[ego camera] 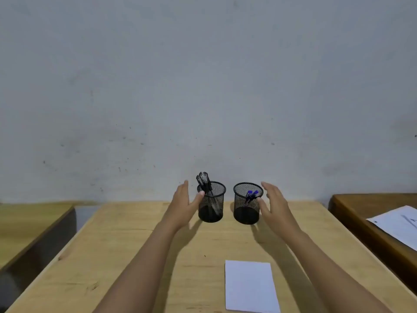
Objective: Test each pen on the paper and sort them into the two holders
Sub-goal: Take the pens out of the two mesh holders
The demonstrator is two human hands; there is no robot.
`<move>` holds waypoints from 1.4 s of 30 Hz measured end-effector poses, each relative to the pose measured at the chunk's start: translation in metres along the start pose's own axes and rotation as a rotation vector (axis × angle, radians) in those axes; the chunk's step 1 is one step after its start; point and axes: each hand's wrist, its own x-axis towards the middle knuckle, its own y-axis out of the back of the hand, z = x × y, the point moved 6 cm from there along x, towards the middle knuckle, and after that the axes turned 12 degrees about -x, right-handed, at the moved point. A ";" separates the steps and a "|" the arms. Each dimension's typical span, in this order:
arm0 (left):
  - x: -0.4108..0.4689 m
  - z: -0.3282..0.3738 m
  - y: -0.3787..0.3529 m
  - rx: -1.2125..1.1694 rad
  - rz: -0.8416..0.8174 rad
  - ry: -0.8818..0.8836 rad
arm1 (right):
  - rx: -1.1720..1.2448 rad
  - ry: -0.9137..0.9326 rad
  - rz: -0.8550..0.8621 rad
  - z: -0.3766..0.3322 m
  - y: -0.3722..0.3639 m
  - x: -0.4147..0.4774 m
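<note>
Two black mesh holders stand side by side at the far end of the wooden table. The left holder (211, 206) carries several black pens (204, 182) that stick out above its rim. Blue pens (251, 194) lie low inside the right holder (246, 207). My left hand (184, 203) is open just left of the left holder, thumb near its rim. On the other side, my right hand (272, 203) is open beside the right holder, thumb close to its wall. Neither hand holds anything. A white sheet of paper (250, 286) lies near the table's front edge.
The light wooden table (126, 256) ends at a grey wall behind the holders. A second desk (29, 224) stands to the left across a gap. On the right, a darker desk (352, 211) bears printed sheets (399, 224).
</note>
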 end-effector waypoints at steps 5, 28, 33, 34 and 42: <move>0.039 0.000 -0.024 -0.088 0.006 0.035 | -0.001 0.047 0.029 0.005 -0.014 0.013; 0.106 0.007 -0.037 -0.256 0.136 0.107 | 0.021 0.151 -0.163 -0.007 -0.046 0.058; 0.108 0.015 -0.040 -0.203 0.142 0.020 | 0.041 0.145 -0.195 -0.007 -0.049 0.060; 0.107 0.018 -0.042 -0.208 0.130 0.001 | 0.042 0.143 -0.199 -0.007 -0.049 0.061; 0.111 0.022 -0.063 -0.279 -0.109 0.012 | 0.032 0.149 -0.199 -0.006 -0.048 0.060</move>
